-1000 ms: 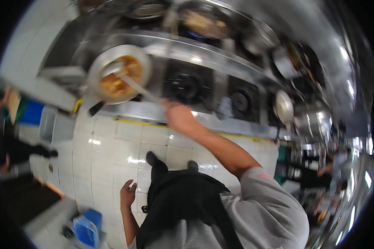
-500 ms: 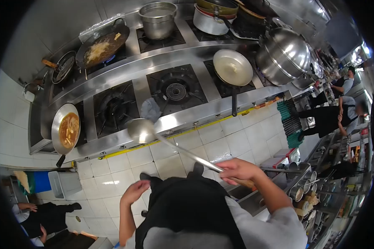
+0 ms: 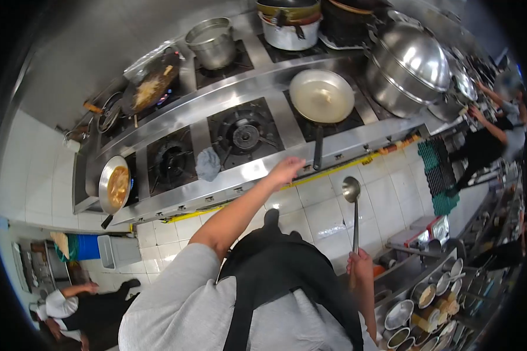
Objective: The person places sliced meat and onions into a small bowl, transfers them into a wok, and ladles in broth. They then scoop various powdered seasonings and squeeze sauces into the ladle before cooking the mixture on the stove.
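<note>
My left hand [image 3: 287,171] reaches out over the stove's front edge, its fingers extended and holding nothing. Just left of the black handle of a light metal pan [image 3: 322,93], it appears apart from it. The pan sits on a front burner with a little pale content inside. At the lower right, my right hand [image 3: 360,265] is closed round the handle of a long metal ladle [image 3: 351,189], whose bowl points up toward the stove. A grey cloth [image 3: 208,164] lies on the front of the stove.
A pan of orange-brown food [image 3: 117,187] stands at the far left, below a wok of frying food [image 3: 149,90]. A large steamer [image 3: 407,70] is beyond the light pan. Bowls [image 3: 399,315] fill the lower-right counter. Co-workers appear at right [image 3: 489,140] and lower left [image 3: 93,313].
My left arm has swung forward and right toward the pan's handle. My right hand has drawn back to the lower right with the ladle, whose bowl has moved away from the stove front.
</note>
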`<state>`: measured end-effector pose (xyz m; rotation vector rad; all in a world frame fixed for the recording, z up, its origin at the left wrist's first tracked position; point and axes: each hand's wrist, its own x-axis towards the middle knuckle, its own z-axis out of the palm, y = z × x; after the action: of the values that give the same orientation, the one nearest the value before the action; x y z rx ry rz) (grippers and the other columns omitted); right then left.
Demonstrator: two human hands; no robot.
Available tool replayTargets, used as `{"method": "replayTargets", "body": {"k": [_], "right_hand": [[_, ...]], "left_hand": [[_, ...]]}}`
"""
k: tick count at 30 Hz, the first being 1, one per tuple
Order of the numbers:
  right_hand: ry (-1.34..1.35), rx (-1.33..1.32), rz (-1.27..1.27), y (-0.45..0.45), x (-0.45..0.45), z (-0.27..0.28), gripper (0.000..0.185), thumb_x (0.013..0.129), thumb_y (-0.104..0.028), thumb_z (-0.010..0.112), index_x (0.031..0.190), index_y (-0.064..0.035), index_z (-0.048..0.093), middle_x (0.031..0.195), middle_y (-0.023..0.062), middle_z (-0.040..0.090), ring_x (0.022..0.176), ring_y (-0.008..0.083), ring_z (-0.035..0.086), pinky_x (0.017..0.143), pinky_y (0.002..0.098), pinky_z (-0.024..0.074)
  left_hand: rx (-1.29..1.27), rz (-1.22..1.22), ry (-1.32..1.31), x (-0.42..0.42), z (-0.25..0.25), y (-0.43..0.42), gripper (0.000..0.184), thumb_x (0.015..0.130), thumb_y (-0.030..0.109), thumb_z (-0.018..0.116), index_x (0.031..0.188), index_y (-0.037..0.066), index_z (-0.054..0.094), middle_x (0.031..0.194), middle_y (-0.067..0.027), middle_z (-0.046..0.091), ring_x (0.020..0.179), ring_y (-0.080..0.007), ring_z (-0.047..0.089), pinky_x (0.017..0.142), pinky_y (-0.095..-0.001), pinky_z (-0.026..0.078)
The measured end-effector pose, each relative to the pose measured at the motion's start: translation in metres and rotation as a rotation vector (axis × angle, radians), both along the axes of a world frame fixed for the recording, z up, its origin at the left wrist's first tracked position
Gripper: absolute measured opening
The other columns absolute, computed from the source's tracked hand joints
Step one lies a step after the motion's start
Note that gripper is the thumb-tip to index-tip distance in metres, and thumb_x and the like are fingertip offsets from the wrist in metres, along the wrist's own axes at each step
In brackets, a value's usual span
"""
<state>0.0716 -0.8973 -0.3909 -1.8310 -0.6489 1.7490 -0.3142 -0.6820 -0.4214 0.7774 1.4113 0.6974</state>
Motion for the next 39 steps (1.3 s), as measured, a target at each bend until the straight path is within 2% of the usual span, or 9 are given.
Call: {"method": "replayTargets", "body": {"k": [3, 9, 18, 22, 23, 29, 32, 36, 39], "right_hand": [[-0.037, 0.034, -0.007, 0.001, -0.009, 0.01, 0.006, 0.097, -0.011, 0.062, 0.094, -0.0059, 0.06, 0.07, 0.0014, 0.057, 0.049, 0.0124, 0.054, 0.045, 0.0293, 0.0443], [-0.039, -0.019, -0.057, -0.006, -0.01, 0.0, 0.008, 0.097, -0.013, 0.063, 0.095, -0.0054, 0.064, 0.072, 0.0004, 0.059, 0.053, 0.0112, 0.056, 0.049, 0.0273, 0.043], [-0.136, -0.202, -0.115, 0.029, -0.027, 0.023, 0.012, 0.097, -0.015, 0.063, 0.099, -0.0034, 0.066, 0.074, 0.0022, 0.061, 0.059, 0.0146, 0.059, 0.054, 0.0297, 0.046], [-0.166, -0.248, -0.099, 0.048, -0.031, 0.029, 0.012, 0.097, -0.015, 0.063, 0.097, -0.0023, 0.065, 0.074, 0.0041, 0.062, 0.058, 0.0172, 0.059, 0.053, 0.0326, 0.0478], [-0.167, -0.25, -0.107, 0.051, -0.032, 0.031, 0.013, 0.097, -0.014, 0.063, 0.096, -0.0022, 0.065, 0.074, 0.0045, 0.062, 0.057, 0.0177, 0.059, 0.053, 0.0333, 0.0482], [-0.192, -0.254, -0.056, 0.064, -0.036, 0.037, 0.016, 0.098, -0.016, 0.06, 0.093, -0.0013, 0.065, 0.073, 0.0066, 0.062, 0.057, 0.0186, 0.061, 0.055, 0.0343, 0.0497], [-0.505, -0.101, 0.404, 0.062, -0.02, 0.019, 0.019, 0.098, -0.018, 0.061, 0.093, 0.0003, 0.065, 0.071, 0.009, 0.063, 0.059, 0.0209, 0.064, 0.054, 0.0358, 0.0497], [-0.389, 0.11, 0.373, 0.044, -0.002, -0.012, 0.02, 0.097, -0.017, 0.065, 0.095, 0.0029, 0.067, 0.073, 0.0111, 0.066, 0.061, 0.0229, 0.065, 0.055, 0.0374, 0.0495], [-0.365, 0.064, 0.323, 0.039, 0.0, -0.018, 0.021, 0.096, -0.016, 0.067, 0.099, 0.0042, 0.07, 0.077, 0.0119, 0.069, 0.063, 0.0222, 0.066, 0.056, 0.0368, 0.0489]], "left_hand": [[-0.09, 0.104, -0.069, 0.021, -0.004, 0.038, 0.059, 0.097, 0.058, 0.065, 0.133, 0.012, 0.058, 0.126, -0.0035, 0.062, 0.11, -0.0226, 0.058, 0.085, -0.0408, 0.051], [-0.119, 0.029, -0.321, 0.031, -0.019, 0.084, 0.051, 0.1, 0.053, 0.065, 0.128, 0.012, 0.059, 0.119, -0.0014, 0.064, 0.091, -0.0202, 0.066, 0.082, -0.0342, 0.054], [-0.248, 0.099, -0.758, 0.044, -0.03, 0.102, 0.039, 0.104, 0.043, 0.06, 0.121, 0.009, 0.062, 0.115, -0.0098, 0.071, 0.095, -0.0281, 0.074, 0.083, -0.0383, 0.058], [-0.29, 0.214, -0.854, 0.055, -0.037, 0.096, 0.036, 0.105, 0.044, 0.057, 0.113, 0.009, 0.061, 0.092, -0.0067, 0.067, 0.076, -0.0247, 0.071, 0.068, -0.0371, 0.057], [-0.193, 0.246, -0.844, 0.065, -0.039, 0.093, 0.034, 0.106, 0.043, 0.056, 0.106, 0.01, 0.058, 0.081, -0.0039, 0.061, 0.064, -0.0207, 0.063, 0.059, -0.0355, 0.053], [-0.149, 0.262, -0.841, 0.076, -0.026, 0.084, 0.032, 0.105, 0.041, 0.056, 0.1, 0.009, 0.055, 0.074, -0.0043, 0.059, 0.055, -0.0192, 0.058, 0.05, -0.0342, 0.048], [-0.194, 0.254, -0.809, 0.07, -0.025, 0.091, 0.034, 0.105, 0.042, 0.057, 0.102, 0.009, 0.054, 0.07, -0.0065, 0.06, 0.052, -0.0197, 0.06, 0.048, -0.0358, 0.051], [-0.213, 0.227, -0.782, 0.061, -0.023, 0.092, 0.04, 0.103, 0.048, 0.059, 0.108, 0.009, 0.055, 0.081, -0.009, 0.067, 0.059, -0.0206, 0.066, 0.052, -0.0344, 0.055], [-0.235, 0.177, -0.774, 0.059, -0.023, 0.091, 0.043, 0.102, 0.052, 0.059, 0.109, 0.01, 0.056, 0.089, -0.0098, 0.069, 0.063, -0.0205, 0.068, 0.055, -0.0335, 0.057]]}}
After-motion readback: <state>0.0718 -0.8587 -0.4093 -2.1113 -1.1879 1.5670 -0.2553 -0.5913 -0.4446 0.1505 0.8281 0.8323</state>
